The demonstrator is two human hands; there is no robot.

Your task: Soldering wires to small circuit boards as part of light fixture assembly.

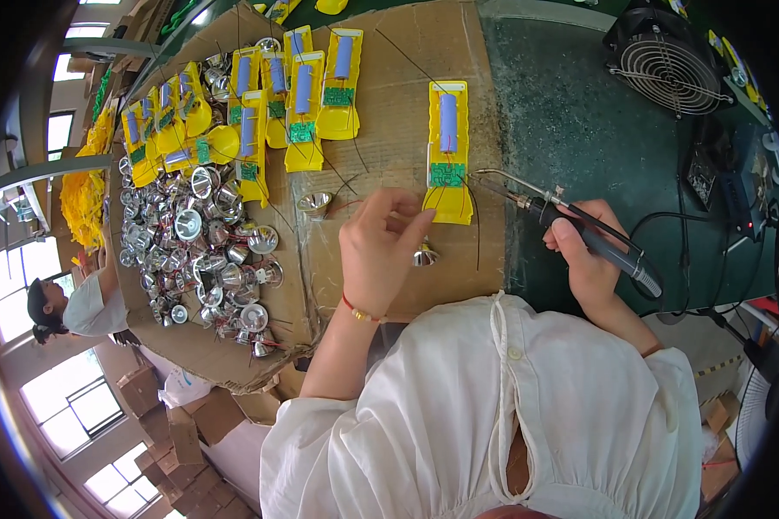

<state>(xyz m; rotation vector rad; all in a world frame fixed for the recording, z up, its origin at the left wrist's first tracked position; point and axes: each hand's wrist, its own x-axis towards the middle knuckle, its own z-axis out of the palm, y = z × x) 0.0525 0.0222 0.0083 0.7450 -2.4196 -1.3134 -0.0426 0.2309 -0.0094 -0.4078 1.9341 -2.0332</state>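
Note:
In front of me on the cardboard lies a yellow plastic housing point(449, 208) with a blue cylindrical battery point(448, 121) and a green circuit board point(447, 176). Thin dark wires stick out around its lower end. My left hand point(381, 242) is at the housing's lower left corner, thumb and fingers pinched together; what is between them is too small to make out. Just below these fingers sits a silvery reflector cup point(425, 254), partly covered by the hand. My right hand point(590, 251) grips a soldering iron point(593, 233) with a thin metal tube alongside. Its tip points at the board's right edge.
Left of me lies a big heap of reflector cups point(225, 277), with several yellow housings point(304, 108) behind it. A lone cup point(315, 204) sits nearer. A caged fan point(669, 76) stands far right, and black cables point(684, 251) run along the right side. Another person point(91, 303) is at far left.

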